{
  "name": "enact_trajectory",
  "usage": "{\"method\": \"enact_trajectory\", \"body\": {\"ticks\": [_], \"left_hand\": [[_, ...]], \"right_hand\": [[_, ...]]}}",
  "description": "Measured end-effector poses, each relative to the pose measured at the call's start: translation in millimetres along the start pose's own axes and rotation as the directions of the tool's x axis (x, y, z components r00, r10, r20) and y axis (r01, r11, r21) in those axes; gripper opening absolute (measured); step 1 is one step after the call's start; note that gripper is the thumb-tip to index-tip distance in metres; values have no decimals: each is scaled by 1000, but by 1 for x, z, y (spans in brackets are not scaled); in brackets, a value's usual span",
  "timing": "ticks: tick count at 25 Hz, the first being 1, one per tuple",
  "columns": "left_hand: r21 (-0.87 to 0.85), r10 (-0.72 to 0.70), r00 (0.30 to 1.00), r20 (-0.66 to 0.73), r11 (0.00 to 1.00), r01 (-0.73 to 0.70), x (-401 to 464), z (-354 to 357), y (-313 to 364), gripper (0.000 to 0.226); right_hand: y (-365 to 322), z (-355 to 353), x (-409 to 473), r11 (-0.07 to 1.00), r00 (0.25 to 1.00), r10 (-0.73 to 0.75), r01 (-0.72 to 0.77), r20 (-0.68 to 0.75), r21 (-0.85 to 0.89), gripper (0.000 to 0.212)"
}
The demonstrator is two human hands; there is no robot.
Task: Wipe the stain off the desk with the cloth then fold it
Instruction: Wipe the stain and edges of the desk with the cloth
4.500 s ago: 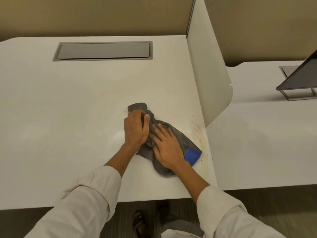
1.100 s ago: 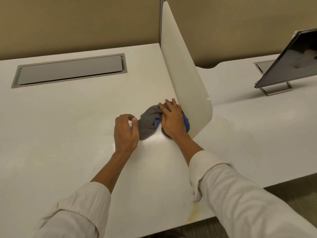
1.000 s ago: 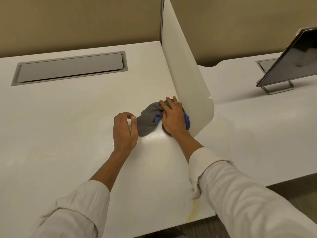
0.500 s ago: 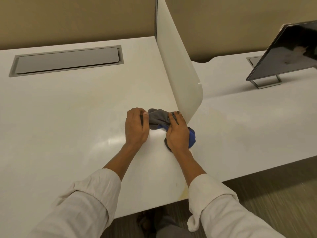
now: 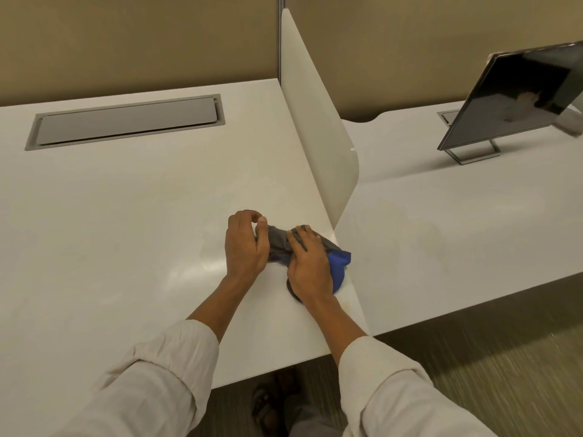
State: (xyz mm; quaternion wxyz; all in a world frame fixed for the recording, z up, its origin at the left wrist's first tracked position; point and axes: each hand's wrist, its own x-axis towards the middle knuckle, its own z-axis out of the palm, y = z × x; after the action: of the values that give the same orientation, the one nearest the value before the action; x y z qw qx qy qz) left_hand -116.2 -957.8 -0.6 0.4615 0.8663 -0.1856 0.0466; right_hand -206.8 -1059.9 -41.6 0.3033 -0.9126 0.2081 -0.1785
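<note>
Both hands have drawn back from beside the white curved divider panel (image 5: 318, 121) toward the near edge of the white worktop (image 5: 126, 216), dragging the crumpled grey-and-blue cloth (image 5: 339, 263) with them. It now lies bunched just in front of the divider's near end, along the seam on the worktop's right side. The right hand (image 5: 310, 266) presses flat on top of it, fingers spread, probably to bear down on the faint yellowish stain (image 5: 347, 305) that shows just nearer than the cloth from the divider. The left hand (image 5: 246, 244) pinches the cloth's grey end between thumb and fingers, seemingly to stop it sliding or to gather it. The cloth looks soft and rumpled, grey on the left, bright blue at the right; folding has not begun.
</note>
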Motion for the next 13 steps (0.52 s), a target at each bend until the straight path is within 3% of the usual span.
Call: {"method": "enact_trajectory", "body": {"ticks": [5, 10, 13], "left_hand": [[29, 4, 1000, -24, 1000, -4, 9, -9, -5, 23], [115, 8, 998, -65, 993, 0, 12, -28, -17, 25], [119, -17, 998, -62, 993, 25, 2, -35, -20, 25]], "right_hand": [[0, 4, 48, 999, 995, -20, 24, 94, -45, 44], [4, 9, 83, 950, 981, -53, 106, 185, -293, 51], [11, 4, 72, 964, 978, -92, 134, 187, -228, 47]]}}
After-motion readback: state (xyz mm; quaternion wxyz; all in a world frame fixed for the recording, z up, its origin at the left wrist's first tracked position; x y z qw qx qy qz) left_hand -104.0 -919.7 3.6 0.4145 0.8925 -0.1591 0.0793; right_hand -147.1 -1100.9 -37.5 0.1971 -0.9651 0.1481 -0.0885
